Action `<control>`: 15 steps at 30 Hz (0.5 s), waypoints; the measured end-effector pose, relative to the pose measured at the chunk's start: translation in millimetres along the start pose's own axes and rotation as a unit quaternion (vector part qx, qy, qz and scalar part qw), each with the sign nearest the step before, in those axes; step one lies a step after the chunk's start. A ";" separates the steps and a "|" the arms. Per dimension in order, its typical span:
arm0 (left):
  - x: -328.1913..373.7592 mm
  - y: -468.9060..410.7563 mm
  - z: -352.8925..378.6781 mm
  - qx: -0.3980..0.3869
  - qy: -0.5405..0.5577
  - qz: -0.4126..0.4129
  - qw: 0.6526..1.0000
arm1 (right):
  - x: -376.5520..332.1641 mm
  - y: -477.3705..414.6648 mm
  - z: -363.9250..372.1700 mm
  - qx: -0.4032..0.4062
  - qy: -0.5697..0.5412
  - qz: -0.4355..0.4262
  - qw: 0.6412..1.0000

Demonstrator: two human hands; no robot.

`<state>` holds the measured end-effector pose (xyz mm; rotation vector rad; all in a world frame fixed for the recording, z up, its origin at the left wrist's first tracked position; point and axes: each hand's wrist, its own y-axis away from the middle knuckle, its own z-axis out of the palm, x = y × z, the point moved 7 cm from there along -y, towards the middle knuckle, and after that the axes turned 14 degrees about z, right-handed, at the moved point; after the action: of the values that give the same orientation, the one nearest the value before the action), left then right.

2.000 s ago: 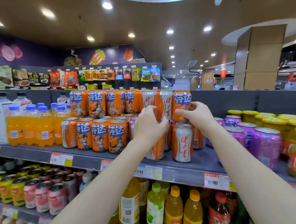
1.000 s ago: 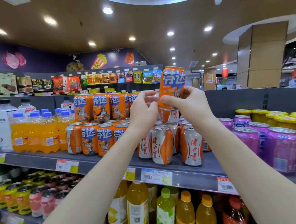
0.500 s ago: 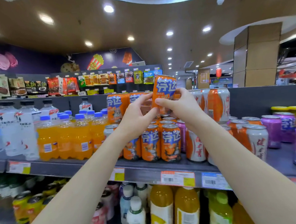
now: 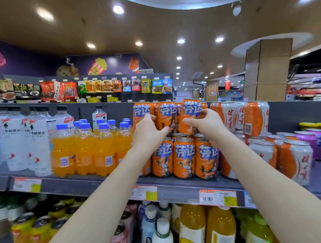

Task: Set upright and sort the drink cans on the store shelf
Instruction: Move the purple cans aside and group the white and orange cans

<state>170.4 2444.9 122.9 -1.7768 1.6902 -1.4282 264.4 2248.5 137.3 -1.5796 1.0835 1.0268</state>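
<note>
Holds a top-row can (image 4: 166, 114) steady in the left hand (image 4: 149, 133), wraps the right hand (image 4: 206, 125) round an orange can (image 4: 190, 110) almost seated beside it on the lower cans (image 4: 184, 157), seemingly only needing release, beside upright striped cans (image 4: 256, 116).

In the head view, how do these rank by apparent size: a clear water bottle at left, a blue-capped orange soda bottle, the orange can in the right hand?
1. clear water bottle, largest.
2. orange soda bottle.
3. orange can in the right hand, smallest; it seems farther back, so its true size is unsure.
</note>
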 end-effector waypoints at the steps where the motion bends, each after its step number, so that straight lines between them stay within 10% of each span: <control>1: -0.5 -1.8 1.4 -0.003 -0.008 -0.002 1.000 | 0.4 -1.2 0.5 0.001 0.004 0.003 1.000; 15: 17.3 -23.4 15.4 0.000 -0.093 -0.024 0.995 | 2.3 -16.1 8.0 0.027 0.017 0.026 0.999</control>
<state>192.9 2429.6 141.5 -1.8976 1.5622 -1.2372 279.4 2258.7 137.1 -1.5376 1.1716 0.9998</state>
